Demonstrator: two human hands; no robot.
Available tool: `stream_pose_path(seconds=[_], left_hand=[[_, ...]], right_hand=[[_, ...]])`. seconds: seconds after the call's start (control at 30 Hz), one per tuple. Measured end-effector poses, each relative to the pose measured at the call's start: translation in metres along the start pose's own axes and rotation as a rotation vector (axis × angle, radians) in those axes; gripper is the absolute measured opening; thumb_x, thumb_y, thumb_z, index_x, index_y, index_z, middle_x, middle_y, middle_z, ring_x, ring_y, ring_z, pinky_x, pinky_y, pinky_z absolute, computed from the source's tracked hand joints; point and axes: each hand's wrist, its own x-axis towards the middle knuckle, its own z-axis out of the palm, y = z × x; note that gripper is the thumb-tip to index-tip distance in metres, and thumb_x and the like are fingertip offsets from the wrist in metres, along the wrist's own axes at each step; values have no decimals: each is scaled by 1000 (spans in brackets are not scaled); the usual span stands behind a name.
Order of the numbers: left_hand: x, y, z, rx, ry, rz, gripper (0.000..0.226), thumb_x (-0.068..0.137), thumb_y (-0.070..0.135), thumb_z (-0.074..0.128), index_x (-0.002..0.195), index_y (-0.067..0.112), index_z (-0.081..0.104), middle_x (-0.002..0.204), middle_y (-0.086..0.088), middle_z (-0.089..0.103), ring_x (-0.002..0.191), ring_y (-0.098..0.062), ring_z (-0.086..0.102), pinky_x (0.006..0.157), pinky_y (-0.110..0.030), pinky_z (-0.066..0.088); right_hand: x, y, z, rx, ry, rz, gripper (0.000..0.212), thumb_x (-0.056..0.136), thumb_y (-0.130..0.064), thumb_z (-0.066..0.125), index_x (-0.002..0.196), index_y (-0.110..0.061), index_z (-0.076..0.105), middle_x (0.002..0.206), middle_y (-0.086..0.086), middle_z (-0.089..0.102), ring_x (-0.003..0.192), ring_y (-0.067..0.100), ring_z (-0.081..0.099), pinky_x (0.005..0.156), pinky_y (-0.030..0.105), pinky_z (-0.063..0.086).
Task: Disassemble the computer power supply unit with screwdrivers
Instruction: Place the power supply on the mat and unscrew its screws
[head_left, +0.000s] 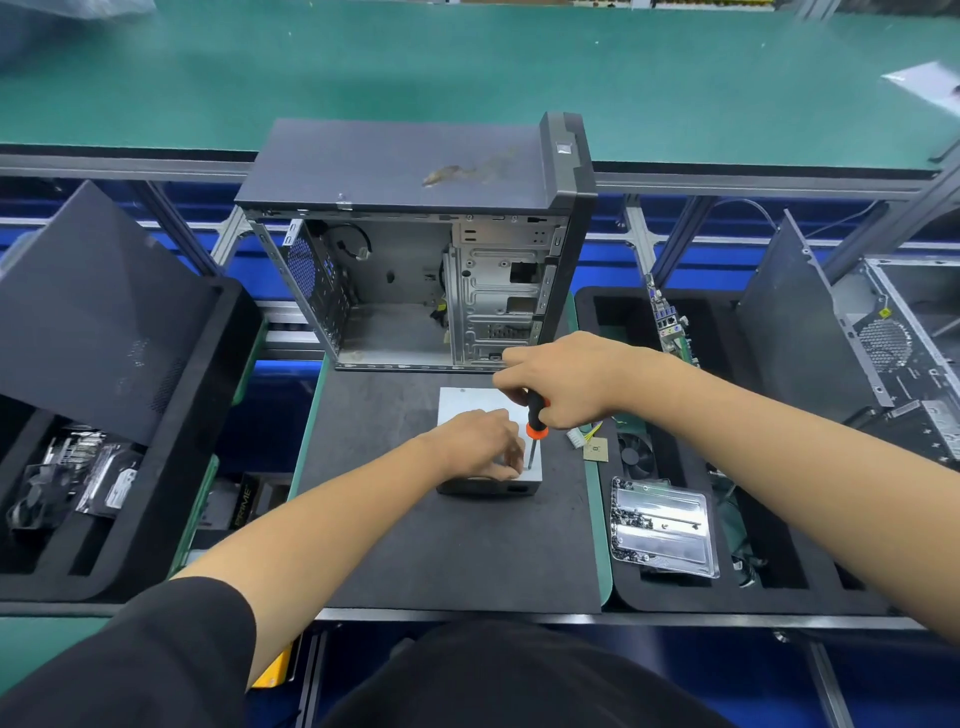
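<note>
Gripping the black-and-orange screwdriver (536, 415) by its handle, my right hand (563, 382) is wrapped closed around it and holds it nearly upright, tip down on the top face of the power supply unit (470, 402) near its front right corner. My left hand (480, 441) lies on that same top face just beside the shaft, fingers curled down with the fingertips next to the tip (whether they pinch a screw I cannot tell). The power supply unit is a grey metal box sitting flat on the dark mat (405, 519) in the middle of the surface, with a bundle of its cables and a white connector (575, 437) showing at its right side.

Just behind the unit stands the open computer case (415, 280), its side panel off and its interior mostly bare metal. To the right, a black foam tray (618, 582) carries a clear plastic box (662, 527) with small dark screws along its left edge, a fan (635, 454) and a circuit board (670, 325) standing on edge. To the left, another black foam tray (171, 493) holds a dark panel (93, 317) leaning over it and some bagged parts (78, 478). A green bench top (467, 67) stretches across the far side.
</note>
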Motion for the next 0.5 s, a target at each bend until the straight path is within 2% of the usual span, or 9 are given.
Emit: stream_pose_path(seconds=[0.1,0.23,0.3,0.4,0.5], left_hand=[[1,-1,0,20,-3,27,8,90,33,69,96,29,73,98,15,70,103,-10,47,81,-29,42],[0,-3,2,89,-24,103,6,92,31,68,95,26,70,98,12,68,104,-13,47,81,-33,45],[0,-5,6,94,-8,113,6,93,30,68,95,25,69,100,11,66,104,-14,47,82,-37,47],[-5,-14,14,-89,114,36,6,91,29,71,93,24,68,99,9,64,102,-10,45,86,-36,48],[-15,-26,18,-377,370,-129,18,87,30,81,96,24,67,101,5,66,101,-14,48,93,-31,44]], right_hand=[[1,1,0,5,6,3,20,76,-20,58,91,-30,47,95,-9,46,66,9,46,51,28,23],[2,5,-3,38,30,8,19,78,-21,59,93,-28,50,94,-10,45,65,2,45,50,28,23],[4,8,-4,44,36,11,20,77,-22,60,92,-29,49,93,-10,45,66,4,47,50,28,24],[8,13,-5,61,68,17,19,79,-24,61,92,-29,49,94,-10,45,73,14,51,51,29,26],[14,19,-8,142,133,40,20,83,-32,65,93,-29,48,94,-9,43,78,16,52,51,29,27]])
